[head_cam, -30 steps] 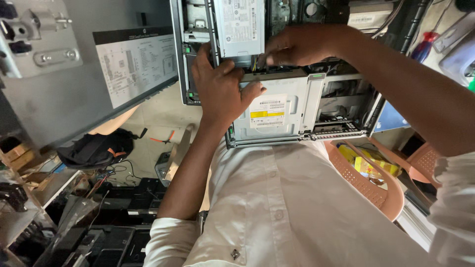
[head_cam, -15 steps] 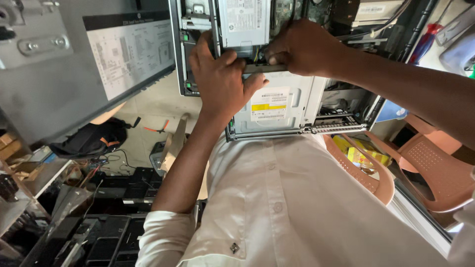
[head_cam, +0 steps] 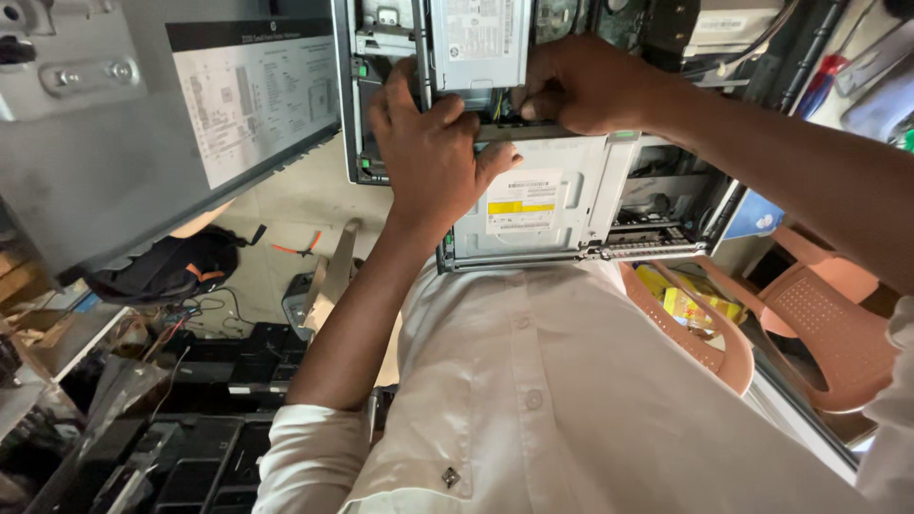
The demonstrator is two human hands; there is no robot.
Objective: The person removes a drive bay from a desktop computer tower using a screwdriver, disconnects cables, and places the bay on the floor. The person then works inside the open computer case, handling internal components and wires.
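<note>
An open grey desktop computer case (head_cam: pixel 666 249) lies against my white shirt. Inside it sits a silver optical drive (head_cam: pixel 552 205) with a white and yellow label, and beyond it a grey power supply box (head_cam: pixel 476 43). My left hand (head_cam: pixel 428 162) grips the drive's far edge, fingers curled over it and thumb flat on its top. My right hand (head_cam: pixel 586 86) is closed on the same far edge just to the right, fingertips tucked beside thin coloured wires (head_cam: pixel 497 103). What the fingertips pinch is hidden.
The case's removed grey side panel (head_cam: pixel 114 181), with a diagram sticker, leans at the left. Below are a black bag (head_cam: pixel 162 266), orange-handled pliers (head_cam: pixel 295 249), loose cables and black equipment (head_cam: pixel 219 381). Orange plastic chairs (head_cam: pixel 809 314) stand at the right.
Both hands have stayed on the drive's far edge. My right hand has closed in beside the left. The view has shifted slightly, with the case now a little higher.
</note>
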